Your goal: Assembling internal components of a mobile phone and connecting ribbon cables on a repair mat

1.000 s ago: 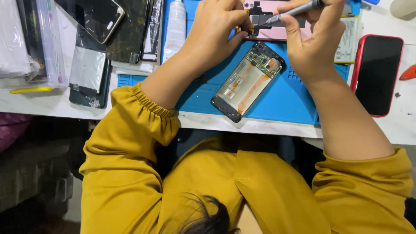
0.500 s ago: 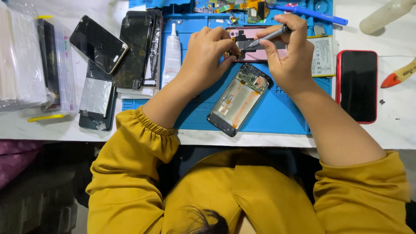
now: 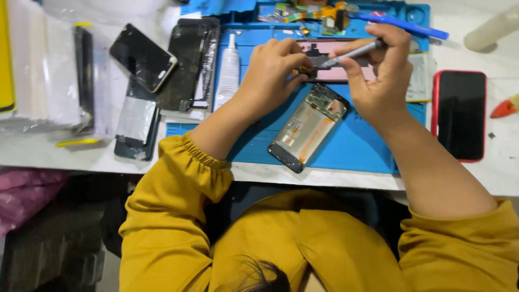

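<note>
Screwdriver [image 3: 354, 53] pinched in right hand [image 3: 378, 81], long axis pointing left at small dark part [image 3: 319, 58] gripped by left hand [image 3: 270, 75].

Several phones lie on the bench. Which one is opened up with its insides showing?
The opened phone on the blue mat, just below both hands; its boards show. The red-cased phone at the right is closed, screen dark.

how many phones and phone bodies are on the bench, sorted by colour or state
Opened phone frame, insides showing: 1
Red-edged phone, dark screen: 1
Black phone, silver rim: 1
Pink phone body under the hands: 1
Total: 4
</note>
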